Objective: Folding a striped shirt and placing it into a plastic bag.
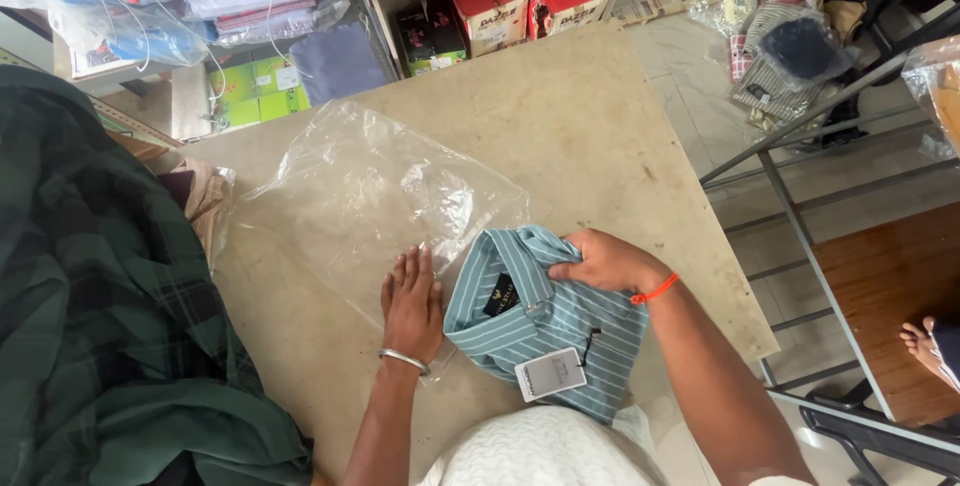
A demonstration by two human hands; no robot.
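folded teal striped shirt (545,321) – tagged | right hand (603,261) grip clamps collar | left hand (412,304) flat, open – clear bag (370,196)

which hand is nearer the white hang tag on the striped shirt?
Roughly even, left slightly nearer. Left hand lies flat on the clear plastic bag, left of the hang tag. Right hand grips the striped shirt at the collar, above it.

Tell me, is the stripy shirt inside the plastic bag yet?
Not yet. The folded shirt lies outside the clear bag, gripped by the right hand.
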